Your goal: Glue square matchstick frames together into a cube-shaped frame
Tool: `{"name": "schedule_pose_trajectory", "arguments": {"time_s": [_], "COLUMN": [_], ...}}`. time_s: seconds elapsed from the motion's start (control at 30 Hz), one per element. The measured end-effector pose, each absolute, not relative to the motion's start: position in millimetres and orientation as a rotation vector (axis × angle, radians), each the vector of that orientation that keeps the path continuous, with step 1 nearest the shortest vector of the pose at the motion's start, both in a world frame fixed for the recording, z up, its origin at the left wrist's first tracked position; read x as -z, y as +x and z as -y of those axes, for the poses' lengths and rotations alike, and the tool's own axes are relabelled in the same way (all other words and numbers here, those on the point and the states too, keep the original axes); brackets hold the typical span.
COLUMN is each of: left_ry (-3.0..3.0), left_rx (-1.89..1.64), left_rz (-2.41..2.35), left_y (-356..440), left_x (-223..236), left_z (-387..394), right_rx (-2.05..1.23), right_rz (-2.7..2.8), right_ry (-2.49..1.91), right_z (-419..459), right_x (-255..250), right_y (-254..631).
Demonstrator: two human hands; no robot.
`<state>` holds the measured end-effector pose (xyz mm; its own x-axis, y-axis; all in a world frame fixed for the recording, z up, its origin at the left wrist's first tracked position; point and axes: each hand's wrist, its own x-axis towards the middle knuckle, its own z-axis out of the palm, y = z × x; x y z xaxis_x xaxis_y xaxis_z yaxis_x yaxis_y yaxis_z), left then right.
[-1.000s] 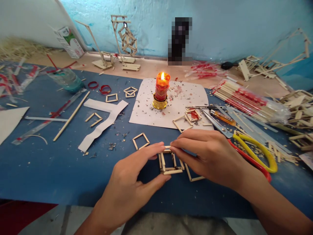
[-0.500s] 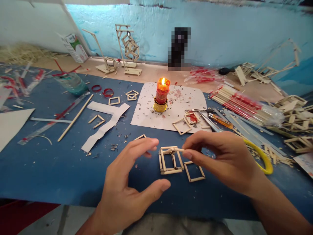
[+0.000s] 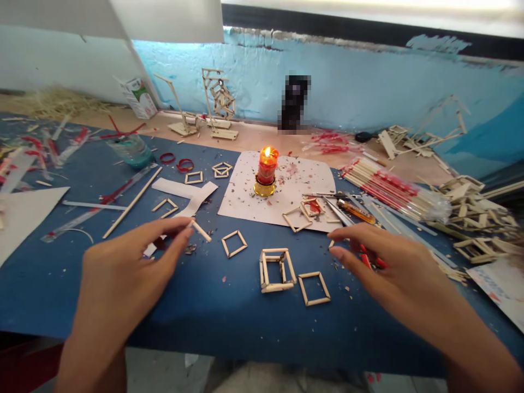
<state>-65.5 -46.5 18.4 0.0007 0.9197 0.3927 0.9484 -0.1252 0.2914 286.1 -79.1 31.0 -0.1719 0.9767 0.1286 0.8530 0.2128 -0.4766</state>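
Note:
My left hand (image 3: 126, 267) is closed in a pinch on a short wooden stick (image 3: 201, 231), which points out to the right over the blue table. At the right, the thumb and forefinger of my right hand (image 3: 380, 262) close about a small stick piece (image 3: 331, 245), mostly hidden by the fingertips. Between the hands stands a small stick cube (image 3: 278, 270) with a dark, scorched-looking upright. Two flat stick squares lie by it: one square (image 3: 314, 288) at its right, another square (image 3: 234, 243) at its upper left. Red handles (image 3: 367, 257) show partly beneath my right hand.
A lit red candle (image 3: 268, 166) burns on white paper (image 3: 241, 202) behind the cube. Bagged sticks (image 3: 393, 188), an orange cutter (image 3: 357, 211) and stick frames (image 3: 483, 207) lie right. A cup of bluish liquid (image 3: 133, 153) and a long stick (image 3: 131, 203) are at left.
My left hand has moved left and now pinches a short stick. My right hand has drawn right, away from the cube. The stick that lay over the cube's top is gone from there.

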Motion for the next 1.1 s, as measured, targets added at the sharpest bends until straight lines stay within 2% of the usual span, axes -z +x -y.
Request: {"name": "schedule_pose_trajectory", "arguments": {"time_s": [0.13, 0.23, 0.33, 0.47, 0.63, 0.83, 1.1], "left_ry": [-2.275, -2.325, -2.635, -3.11, -3.352, -3.214, -3.327], "left_rx": [0.514, 0.721, 0.88, 0.588, 0.343, 0.546, 0.599], "left_rz": [1.93, 1.917, 1.797, 1.689, 1.711, 1.754, 1.541], "left_y": [-78, -64, -43, -20, -2, 20, 40], "left_x": [-13, -14, -19, -27, -32, -29, -18], "left_z": [19, 24, 37, 42, 27, 14, 7], "right_rx": [-0.301, -0.297, -0.414, -0.416, -0.359, -0.441, -0.484], "right_rz": [2.237, 2.358, 2.481, 2.57, 2.614, 2.646, 2.649], "right_ry": [-1.718, -1.729, -1.695, -1.72, -1.702, -1.72, -1.751], "right_z": [40, 22, 12, 4, -5, 22, 42], "right_x": [-39, -44, -43, -32, -22, -33, -23], "right_y": [322, 338, 345, 345, 343, 345, 340]}}
